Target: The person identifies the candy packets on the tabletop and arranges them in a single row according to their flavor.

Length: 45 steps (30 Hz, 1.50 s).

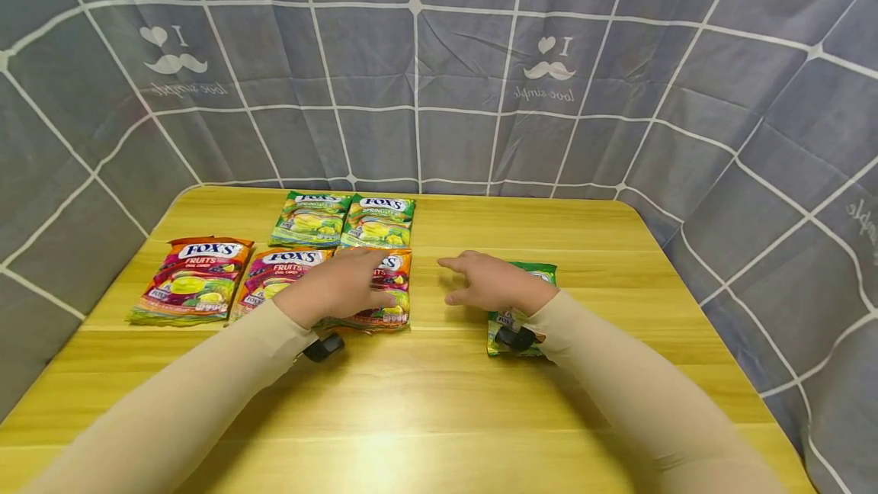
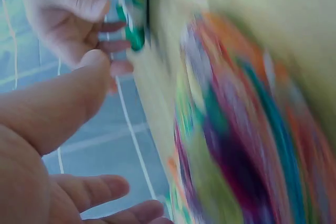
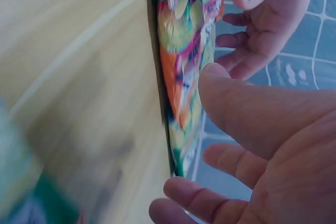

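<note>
My left hand [image 1: 336, 284] hovers over a red and orange Fox's Fruits candy bag [image 1: 399, 290], hiding part of it. Its fingers are spread and loosely bent, with nothing held. Opposite it, my right hand [image 1: 499, 282] is over a green candy bag [image 1: 501, 335], mostly covered by that hand and wrist. The right fingers point left, parted from the thumb and holding nothing. In the left wrist view, the Fruits bag [image 2: 236, 129] lies blurred beside the left hand [image 2: 52, 108]. The right wrist view has both hands facing each other, the right hand [image 3: 278, 135] nearer.
Two more Fruits bags, one at the far left [image 1: 192, 280] and one in the middle [image 1: 288, 259], lie in a row. Behind them are two green Spring Tea bags, left [image 1: 311, 221] and right [image 1: 378, 223]. A grey checked curtain [image 1: 453, 82] surrounds the wooden table [image 1: 425, 410].
</note>
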### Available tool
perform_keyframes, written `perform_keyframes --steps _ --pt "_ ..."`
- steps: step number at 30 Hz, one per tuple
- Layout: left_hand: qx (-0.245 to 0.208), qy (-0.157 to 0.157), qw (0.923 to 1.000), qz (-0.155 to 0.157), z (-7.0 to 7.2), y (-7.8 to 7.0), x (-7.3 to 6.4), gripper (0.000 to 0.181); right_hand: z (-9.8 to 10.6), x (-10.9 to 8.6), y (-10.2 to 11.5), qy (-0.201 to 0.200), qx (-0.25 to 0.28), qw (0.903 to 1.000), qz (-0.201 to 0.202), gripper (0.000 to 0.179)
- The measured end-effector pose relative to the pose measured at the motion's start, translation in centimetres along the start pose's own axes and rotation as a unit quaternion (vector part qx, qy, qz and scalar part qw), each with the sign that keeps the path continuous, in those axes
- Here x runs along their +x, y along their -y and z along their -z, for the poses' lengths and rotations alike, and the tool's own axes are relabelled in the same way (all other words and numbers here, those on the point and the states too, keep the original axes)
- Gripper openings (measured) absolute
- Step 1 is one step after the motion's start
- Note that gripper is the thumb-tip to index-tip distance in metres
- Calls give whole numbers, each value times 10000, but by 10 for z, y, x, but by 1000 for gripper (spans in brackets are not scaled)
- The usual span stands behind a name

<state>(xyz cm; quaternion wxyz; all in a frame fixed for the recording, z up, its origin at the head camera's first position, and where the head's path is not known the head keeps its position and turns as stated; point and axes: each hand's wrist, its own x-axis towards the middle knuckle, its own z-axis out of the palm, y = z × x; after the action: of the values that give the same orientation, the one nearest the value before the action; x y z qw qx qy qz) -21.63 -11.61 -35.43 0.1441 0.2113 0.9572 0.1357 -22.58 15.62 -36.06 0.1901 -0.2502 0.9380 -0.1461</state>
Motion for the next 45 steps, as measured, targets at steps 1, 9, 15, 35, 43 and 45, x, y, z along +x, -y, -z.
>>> perform_keyframes --steps 1,9,15,35,43,45 --pt "-60 -2 10000 -78 -2 -6 2 94 2 -5 -4 -37 -24 10000 -13 74" --pt "-304 49 9978 -583 -22 -59 24 95 11 -43 -40 -154 -3 9987 -477 76" --pt "-450 114 9951 -876 -37 -89 45 97 12 -65 -63 -226 -79 9974 -676 78" --pt "-320 470 9951 -803 -57 -131 72 99 10 -105 -106 340 120 9925 -1167 97" --pt "-236 732 9950 -638 -60 -131 72 98 6 -106 -108 340 410 9933 -1026 99" --pt "-181 752 9948 -660 -61 -132 72 97 5 -105 -108 314 408 9939 -975 99"
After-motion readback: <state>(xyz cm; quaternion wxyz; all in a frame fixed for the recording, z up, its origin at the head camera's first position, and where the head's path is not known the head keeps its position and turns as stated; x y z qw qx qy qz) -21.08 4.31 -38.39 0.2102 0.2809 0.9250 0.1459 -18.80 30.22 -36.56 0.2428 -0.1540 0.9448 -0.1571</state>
